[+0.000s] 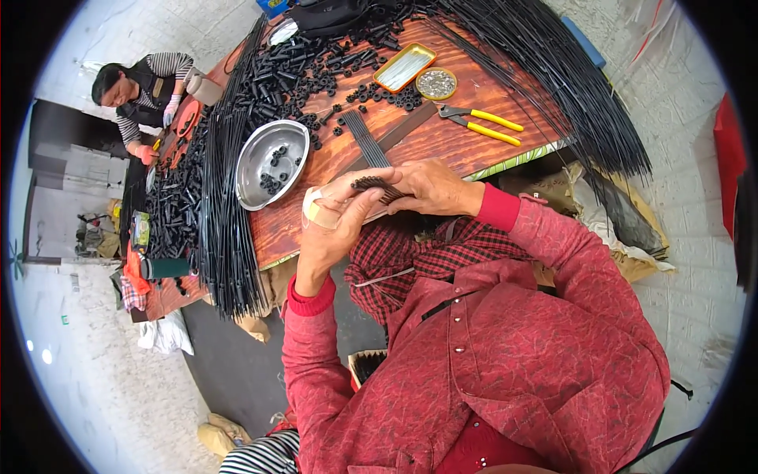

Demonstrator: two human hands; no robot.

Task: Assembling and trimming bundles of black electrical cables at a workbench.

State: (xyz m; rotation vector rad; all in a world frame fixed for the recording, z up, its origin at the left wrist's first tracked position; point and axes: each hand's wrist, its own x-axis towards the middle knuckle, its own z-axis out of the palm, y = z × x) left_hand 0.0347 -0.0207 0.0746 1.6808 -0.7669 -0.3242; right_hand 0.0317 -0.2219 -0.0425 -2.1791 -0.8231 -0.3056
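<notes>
Both my hands grip a flat row of thin black rods (365, 141) near the front edge of the wooden table (276, 237). My left hand (335, 215), with a beige plaster on its back, closes its thumb and fingers round the near ends. From the other side, my right hand (437, 188) pinches the same row, its fingertips close to the left ones. The rods' far ends reach over the tabletop, lying side by side. My palms hide part of the row.
A metal bowl (245, 167) holds small black parts. Pliers (483, 125) with yellow handles lie beside a round tin (437, 83) and a yellow-rimmed tray (426, 52). Long black rods (580, 87) spread at right, more (225, 205) at left. A co-worker (150, 95) works at far left.
</notes>
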